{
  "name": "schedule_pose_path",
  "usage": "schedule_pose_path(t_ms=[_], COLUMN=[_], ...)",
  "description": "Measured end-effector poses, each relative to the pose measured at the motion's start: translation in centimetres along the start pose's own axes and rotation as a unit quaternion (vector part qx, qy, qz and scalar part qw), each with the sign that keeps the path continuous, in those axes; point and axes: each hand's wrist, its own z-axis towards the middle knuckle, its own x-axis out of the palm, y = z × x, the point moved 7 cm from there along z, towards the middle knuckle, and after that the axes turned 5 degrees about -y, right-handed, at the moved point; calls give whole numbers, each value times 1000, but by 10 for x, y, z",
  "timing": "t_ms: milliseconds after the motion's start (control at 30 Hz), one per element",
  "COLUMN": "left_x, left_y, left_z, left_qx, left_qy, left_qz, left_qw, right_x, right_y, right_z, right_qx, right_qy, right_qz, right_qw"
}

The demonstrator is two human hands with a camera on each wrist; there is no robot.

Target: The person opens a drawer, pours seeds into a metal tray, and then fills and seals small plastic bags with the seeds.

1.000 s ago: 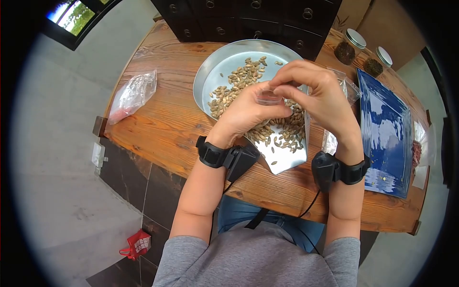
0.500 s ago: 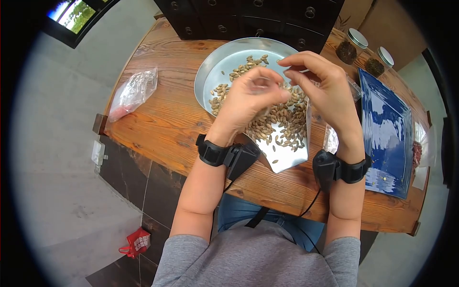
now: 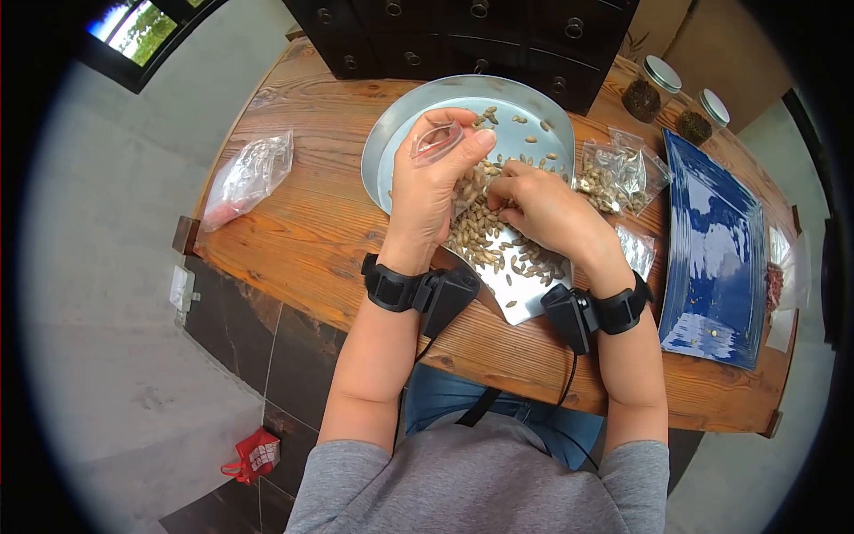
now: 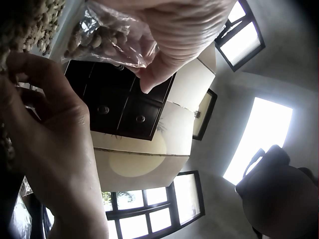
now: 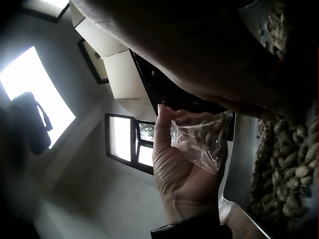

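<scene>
Left hand (image 3: 415, 200): grips a small clear plastic bag (image 5: 199, 142), partly filled, above the round silver metal pan (image 3: 378, 147)
Right hand (image 3: 556, 214): fingers curled down among oval greenish-brown seeds (image 3: 476, 238) in the pan (whether pinching any, I cannot tell)
Glossy blue rectangular plate (image 3: 712, 258): well right of the pan
Dark drawer cabinet (image 3: 440, 40): behind the pan
</scene>
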Motion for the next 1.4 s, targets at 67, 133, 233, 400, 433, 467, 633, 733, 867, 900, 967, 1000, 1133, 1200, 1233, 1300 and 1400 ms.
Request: schedule_pose_path(t_ms=[67, 133, 233, 400, 433, 467, 633, 733, 867, 900, 967, 1000, 1133, 1200, 1233, 1300, 1400], left_x=[1, 1, 1, 7, 8, 14, 34, 30, 34, 33, 34, 34, 37, 37, 36, 35, 32], left_y=[1, 2, 5, 19, 19, 22, 20, 27, 28, 29, 31, 31, 29, 27, 27, 27, 29], left_z=[0, -1, 0, -6, -7, -8, -16, -14, -17, -17, -17, -17, -18, -18, -19, -18, -16], left_qx=[2, -3, -14, -90, -88, -87, -98, -108, -107, -108, -107, -108, -112, -110, -110, -110, -103], left_qy=[5, -1, -5, 36, 37, 73, 151, 158, 182, 181, 194, 193, 191, 188, 186, 185, 183], left_qz=[20, 37, 77, 173, 173, 187, 141, 154, 160, 160, 163, 163, 152, 152, 158, 164, 165], left_qw=[1000, 999, 997, 980, 980, 976, 973, 969, 964, 964, 961, 961, 963, 964, 963, 963, 964], right_x=[-3, -8, -28, -71, -78, -82, -80, -77, -73, -73, -71, -71, -71, -71, -72, -72, -73], right_y=[-1, -3, -3, 3, 6, 11, 32, 33, 31, 31, 34, 34, 36, 37, 38, 38, 39], right_z=[2, 2, 2, -5, -7, -9, -12, -13, -14, -14, -15, -15, -15, -15, -16, -15, -14], right_qx=[-7, -12, -29, -27, -38, -60, -119, -134, -117, -116, -130, -129, -141, -143, -144, -146, -156], right_qy=[-10, -21, -75, -193, -220, -238, -207, -191, -158, -157, -138, -137, -138, -133, -136, -139, -151], right_qz=[2, 3, 18, 116, 140, 146, 148, 137, 99, 99, 72, 73, 69, 69, 76, 83, 90], right_qw=[1000, 1000, 997, 974, 965, 958, 960, 963, 976, 976, 979, 979, 978, 978, 977, 976, 972])
